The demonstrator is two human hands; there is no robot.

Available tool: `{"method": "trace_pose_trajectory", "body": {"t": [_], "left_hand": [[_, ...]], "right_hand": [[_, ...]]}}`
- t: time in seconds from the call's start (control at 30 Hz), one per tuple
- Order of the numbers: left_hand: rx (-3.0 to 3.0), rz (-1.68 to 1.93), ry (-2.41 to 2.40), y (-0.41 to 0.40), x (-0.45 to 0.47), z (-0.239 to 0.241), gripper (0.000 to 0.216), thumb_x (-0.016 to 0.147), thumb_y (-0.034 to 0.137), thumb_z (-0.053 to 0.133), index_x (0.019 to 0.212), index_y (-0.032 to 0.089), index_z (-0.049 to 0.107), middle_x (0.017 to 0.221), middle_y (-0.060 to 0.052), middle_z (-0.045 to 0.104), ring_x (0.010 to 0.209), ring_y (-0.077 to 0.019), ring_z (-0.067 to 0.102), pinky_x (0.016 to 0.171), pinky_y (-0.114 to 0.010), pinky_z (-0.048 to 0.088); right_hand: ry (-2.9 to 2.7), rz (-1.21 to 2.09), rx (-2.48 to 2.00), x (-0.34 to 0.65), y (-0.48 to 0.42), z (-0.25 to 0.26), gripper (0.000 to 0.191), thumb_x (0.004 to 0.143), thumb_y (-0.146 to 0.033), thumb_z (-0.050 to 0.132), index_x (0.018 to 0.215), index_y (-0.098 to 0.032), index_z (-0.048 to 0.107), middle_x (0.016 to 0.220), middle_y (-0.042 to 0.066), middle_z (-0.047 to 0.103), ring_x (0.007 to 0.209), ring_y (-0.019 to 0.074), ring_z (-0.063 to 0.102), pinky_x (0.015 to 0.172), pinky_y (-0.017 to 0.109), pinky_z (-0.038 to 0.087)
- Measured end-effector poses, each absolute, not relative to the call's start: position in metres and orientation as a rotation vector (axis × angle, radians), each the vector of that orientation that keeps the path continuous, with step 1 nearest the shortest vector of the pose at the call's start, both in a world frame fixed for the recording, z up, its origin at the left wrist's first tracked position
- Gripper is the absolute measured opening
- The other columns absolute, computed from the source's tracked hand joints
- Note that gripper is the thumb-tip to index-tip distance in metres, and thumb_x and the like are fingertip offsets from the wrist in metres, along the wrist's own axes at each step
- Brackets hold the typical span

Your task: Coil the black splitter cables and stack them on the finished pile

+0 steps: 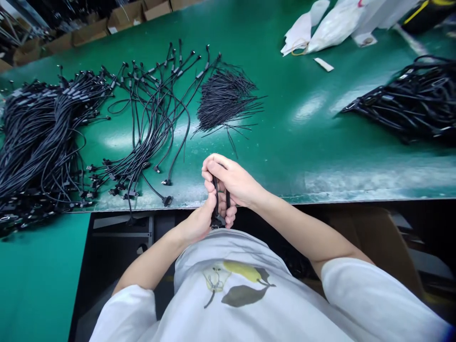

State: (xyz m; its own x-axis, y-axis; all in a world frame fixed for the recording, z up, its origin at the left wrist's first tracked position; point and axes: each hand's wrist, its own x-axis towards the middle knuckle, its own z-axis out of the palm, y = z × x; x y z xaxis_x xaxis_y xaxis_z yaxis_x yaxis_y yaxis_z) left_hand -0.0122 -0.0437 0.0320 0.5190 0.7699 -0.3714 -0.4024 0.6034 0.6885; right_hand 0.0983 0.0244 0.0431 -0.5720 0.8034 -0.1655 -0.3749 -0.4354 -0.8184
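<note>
Close to my body, at the front edge of the green table (pixel 278 142), my two hands meet around one folded black cable (pixel 216 192). My left hand (pixel 206 211) wraps the lower part, where a connector sticks out near my shirt. Over the top of the loop, my right hand (pixel 231 178) is closed with thumb and fingers pinched together. Whether a tie sits in that pinch is hidden. Just beyond my hands lies a pile of short thin black ties (pixel 224 97). Loose black cables with connectors (pixel 153 137) spread to its left.
A big heap of black cables (pixel 39 128) covers the far left. On the right lies a bunch of coiled black cables (pixel 413 99). White plastic bags (pixel 335 28) and a small white piece (pixel 323 64) are at the back right. Cardboard boxes (pixel 126 16) line the back edge.
</note>
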Motion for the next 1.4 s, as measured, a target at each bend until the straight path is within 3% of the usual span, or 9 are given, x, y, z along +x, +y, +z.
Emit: {"method": "trace_pose_trajectory", "body": {"t": [0.33, 0.43, 0.7, 0.8, 0.97, 1.17, 1.3, 1.37, 1.4], "left_hand": [[0.682, 0.81, 0.839, -0.039, -0.018, 0.025, 0.064, 0.073, 0.074, 0.057, 0.095, 0.015, 0.058, 0.074, -0.002, 0.054, 0.063, -0.0137, 0.053, 0.061, -0.028, 0.047], [0.821, 0.716, 0.75, -0.035, -0.025, 0.028, 0.055, 0.074, 0.063, 0.066, 0.101, 0.015, 0.057, 0.086, -0.005, 0.057, 0.075, -0.016, 0.056, 0.072, -0.031, 0.049], [1.262, 0.512, 0.75, -0.027, -0.035, 0.031, 0.029, 0.091, 0.044, 0.056, 0.095, 0.015, 0.052, 0.083, -0.003, 0.054, 0.078, -0.0145, 0.05, 0.075, -0.03, 0.043], [1.111, 0.575, 0.747, -0.029, -0.028, 0.032, 0.028, 0.094, 0.042, 0.049, 0.093, 0.015, 0.051, 0.079, -0.002, 0.053, 0.074, -0.0144, 0.054, 0.074, -0.031, 0.045], [0.696, 0.735, 0.68, -0.034, -0.013, 0.025, 0.036, 0.085, 0.049, 0.062, 0.088, 0.015, 0.051, 0.068, 0.003, 0.044, 0.06, -0.011, 0.05, 0.058, -0.026, 0.045], [0.513, 0.722, 0.72, -0.032, -0.013, 0.026, 0.042, 0.08, 0.051, 0.068, 0.086, 0.011, 0.058, 0.071, -0.003, 0.052, 0.067, -0.0139, 0.054, 0.067, -0.029, 0.046], [0.535, 0.715, 0.772, -0.025, -0.015, 0.023, 0.041, 0.076, 0.051, 0.071, 0.079, 0.014, 0.052, 0.064, 0.003, 0.043, 0.056, -0.0084, 0.041, 0.054, -0.022, 0.035], [0.664, 0.732, 0.869, -0.02, -0.02, 0.018, 0.043, 0.078, 0.055, 0.067, 0.076, 0.016, 0.048, 0.06, 0.006, 0.034, 0.051, -0.007, 0.031, 0.05, -0.021, 0.027], [0.769, 0.73, 0.937, -0.018, -0.023, 0.016, 0.043, 0.08, 0.057, 0.062, 0.075, 0.017, 0.047, 0.059, 0.007, 0.033, 0.051, -0.0074, 0.029, 0.049, -0.022, 0.026]], "right_hand": [[-0.775, 2.043, -0.665, 0.1, 0.037, 0.045, 0.038, 0.078, -0.046, 0.071, 0.08, -0.019, 0.044, 0.065, -0.008, 0.039, 0.048, 0.0019, 0.033, 0.041, 0.014, 0.027], [-0.855, 1.942, -0.666, 0.099, 0.036, 0.046, 0.034, 0.081, -0.045, 0.068, 0.082, -0.021, 0.043, 0.064, -0.009, 0.039, 0.047, 0.002, 0.033, 0.041, 0.014, 0.026], [-0.832, 2.011, -0.636, 0.1, 0.033, 0.041, 0.032, 0.084, -0.045, 0.065, 0.084, -0.02, 0.045, 0.065, -0.008, 0.042, 0.046, 0.0028, 0.038, 0.041, 0.015, 0.033], [-0.711, 2.09, -0.598, 0.104, 0.036, 0.043, 0.032, 0.084, -0.042, 0.066, 0.083, -0.02, 0.043, 0.067, -0.008, 0.042, 0.048, 0.0027, 0.039, 0.043, 0.015, 0.035], [-0.634, 2.188, -0.559, 0.108, 0.041, 0.048, 0.037, 0.082, -0.038, 0.068, 0.076, -0.02, 0.036, 0.06, -0.011, 0.031, 0.042, 0.0, 0.015, 0.036, 0.012, 0.011], [-0.806, 2.071, -0.636, 0.103, 0.037, 0.046, 0.033, 0.085, -0.044, 0.061, 0.082, -0.023, 0.037, 0.06, -0.011, 0.03, 0.041, 0.0018, 0.016, 0.036, 0.012, 0.012], [-1.337, 1.676, -0.799, 0.119, 0.045, 0.039, 0.022, 0.092, -0.044, 0.049, 0.089, -0.023, 0.041, 0.065, -0.007, 0.042, 0.048, 0.007, 0.041, 0.045, 0.02, 0.038], [-1.771, 1.132, -0.842, 0.138, 0.051, 0.038, 0.02, 0.092, -0.04, 0.051, 0.099, -0.021, 0.049, 0.087, 0.003, 0.058, 0.077, 0.015, 0.058, 0.071, 0.033, 0.051], [-1.986, 0.833, -0.798, 0.148, 0.052, 0.039, 0.022, 0.092, -0.037, 0.053, 0.106, -0.02, 0.052, 0.102, 0.007, 0.061, 0.094, 0.0191, 0.059, 0.085, 0.039, 0.049]]}}
